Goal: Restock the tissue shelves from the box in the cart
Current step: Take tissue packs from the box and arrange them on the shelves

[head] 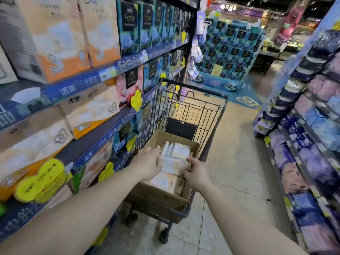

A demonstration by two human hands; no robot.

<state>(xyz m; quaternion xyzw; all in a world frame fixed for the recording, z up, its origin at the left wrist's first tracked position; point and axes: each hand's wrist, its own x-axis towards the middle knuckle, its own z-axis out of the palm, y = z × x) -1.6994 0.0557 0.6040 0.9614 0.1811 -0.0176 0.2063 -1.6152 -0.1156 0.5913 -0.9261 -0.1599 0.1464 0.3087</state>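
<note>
The tissue shelves (88, 83) run along the left side of the aisle, blue-edged tiers stacked with large orange-and-cream packs, teal and black boxes farther along, and yellow flower-shaped price tags (39, 183) hanging from the rails. Much of this shelving is smeared by motion blur, so the print on the packs is mostly unreadable.

Just right of the shelves stands the wire cart (193, 111), black-framed and on castors. In its basket sits the open brown cardboard box (161, 201), flaps up, filled with pale tissue packs (181, 150) in white and light peach wrappers, some standing on edge at the far end and others lying flat nearer the camera.

The left hand (147, 163) reaches into the box from the shelf side, palm down, fingers spread over the left edge of a white pack; the fingertips are hidden behind the pack and the hand itself, so whether it has closed on it cannot be told. The pack being reached for lies between the two hands, in the middle of the box.

The right hand (196, 172) comes in from the other side, fingers curled over the right edge of the packs by the box wall. Its fingertips are out of sight too, and I cannot tell whether it truly grips a pack or only rests there.

Farther right, across the tiled floor, another shelf (312, 129) holds blurred blue and pink packs, cut off by the frame edge.
</note>
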